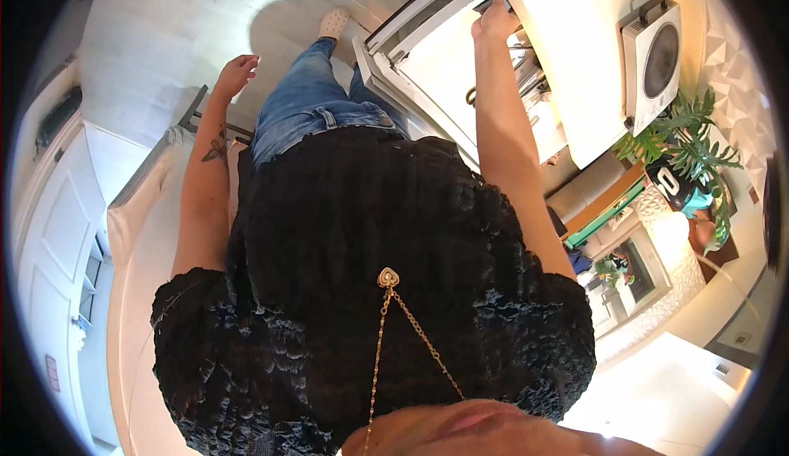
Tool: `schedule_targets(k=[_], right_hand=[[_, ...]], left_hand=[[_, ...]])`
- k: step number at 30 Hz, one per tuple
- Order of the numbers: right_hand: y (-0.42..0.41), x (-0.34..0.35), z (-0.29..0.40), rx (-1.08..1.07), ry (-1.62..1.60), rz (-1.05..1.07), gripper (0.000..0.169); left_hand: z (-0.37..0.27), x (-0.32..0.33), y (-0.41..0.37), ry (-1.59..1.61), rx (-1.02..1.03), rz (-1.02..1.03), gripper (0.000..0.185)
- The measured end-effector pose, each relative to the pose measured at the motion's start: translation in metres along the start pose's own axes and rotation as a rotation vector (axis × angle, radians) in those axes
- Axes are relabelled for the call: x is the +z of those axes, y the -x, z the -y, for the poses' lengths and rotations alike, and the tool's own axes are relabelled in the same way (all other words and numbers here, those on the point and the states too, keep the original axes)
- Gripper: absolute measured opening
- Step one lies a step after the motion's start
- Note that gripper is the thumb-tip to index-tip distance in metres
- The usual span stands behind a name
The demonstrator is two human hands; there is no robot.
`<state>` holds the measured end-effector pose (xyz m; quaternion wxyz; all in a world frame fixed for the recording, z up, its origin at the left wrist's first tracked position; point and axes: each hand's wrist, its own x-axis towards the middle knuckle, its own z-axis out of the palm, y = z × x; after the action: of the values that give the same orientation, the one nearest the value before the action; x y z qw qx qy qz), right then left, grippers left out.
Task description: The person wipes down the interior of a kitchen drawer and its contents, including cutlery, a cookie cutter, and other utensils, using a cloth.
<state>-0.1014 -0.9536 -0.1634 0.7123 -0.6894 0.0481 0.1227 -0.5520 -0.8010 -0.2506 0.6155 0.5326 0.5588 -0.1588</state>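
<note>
My left hand (237, 76) hangs out at my side over the pale floor, its fingers loosely curled and slightly apart, with nothing seen in it. My right hand (497, 19) reaches forward beside the counter, its fingers closed round a dark object that shows only in part; what it is I cannot tell. Below this hand lies an open white drawer or compartment (441, 61). Black loops like scissor handles (471, 96) and several metal utensils (531, 83) show on either side of my right forearm, which hides part of the interior.
A white countertop (579, 67) runs along the right, bearing a portable hot plate (654, 64) with a round black top. Green leaves (696, 138) stand beside it. To the left are a cloth-covered surface (148, 191), a dark metal frame (196, 107) and a white panelled door (58, 228).
</note>
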Motion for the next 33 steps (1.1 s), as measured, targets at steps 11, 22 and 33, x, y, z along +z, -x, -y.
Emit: schedule_targets(k=[11,22,33], right_hand=[[0.152,-0.052,0.034,0.297,0.781,0.938,0.024],[0.079,-0.056,0.025,0.382,-0.04,0.239,0.022],[0.009,-0.001,0.003,-0.104,0.2,0.017,0.023]], left_hand=[[0.009,0.008,-0.018,-0.044,0.007,0.049,0.037],[0.0,0.003,-0.015,-0.072,0.04,0.027,0.039],[0.002,-0.007,-0.013,-0.069,-0.02,0.006,0.036]])
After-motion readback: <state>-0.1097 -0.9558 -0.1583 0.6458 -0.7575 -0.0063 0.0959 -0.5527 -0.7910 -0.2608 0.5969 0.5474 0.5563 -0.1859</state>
